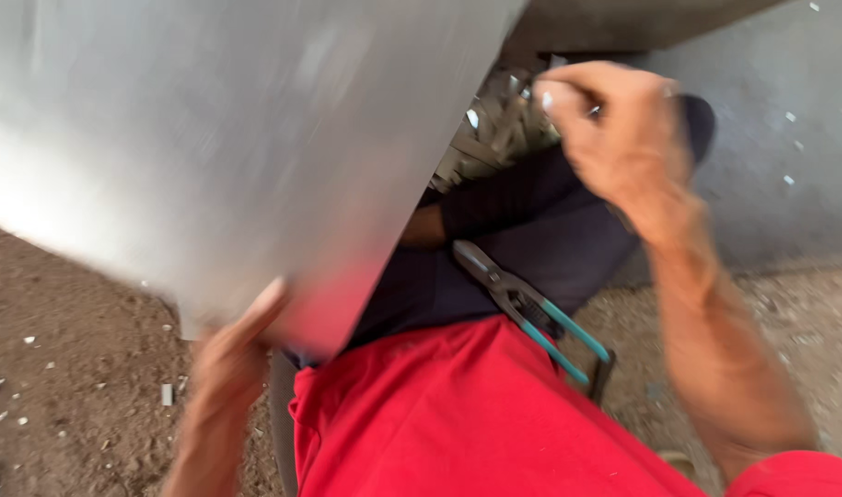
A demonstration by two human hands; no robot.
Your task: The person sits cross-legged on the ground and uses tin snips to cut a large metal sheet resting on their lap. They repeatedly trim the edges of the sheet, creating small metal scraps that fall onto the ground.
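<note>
A: Entry one, far left of the frame?

B: Bare earth floor (80,368), brown, lower left; small pale metal offcuts (167,394) scattered on it.

A: Entry two?

B: Sheet of grey metal (218,138), large, flat, motion-blurred; fills the upper left and centre of the frame; its lower corner comes down to the centre-bottom and takes a reddish reflection there.

A: What holds it?

B: Left hand (229,354), lower left of centre; fingers closed on the sheet's lower corner, thumb lying up along the edge; blurred, so the exact finger placement is not readable.

A: Entry three, centre?

B: Red shirt (458,423), bottom centre; dark trousers (522,248) above it, one leg folded; tin snips (531,317), dark jaws, teal handles, resting on the lap where trousers meet shirt; touched by neither hand.

A: Behind the leg?

B: Heap of narrow metal strips (494,133), upper centre, just right of the sheet's edge; partly hidden.

A: Entry four, right?

B: Right hand (623,129), upper right, raised clear of the sheet; curled into a loose fist; a small glint shows between the fingers, but whether it grips anything I cannot tell; forearm runs down to the lower right.

A: Backdrop there?

B: Grey wall (789,138), upper right, flecked with pale specks.
</note>
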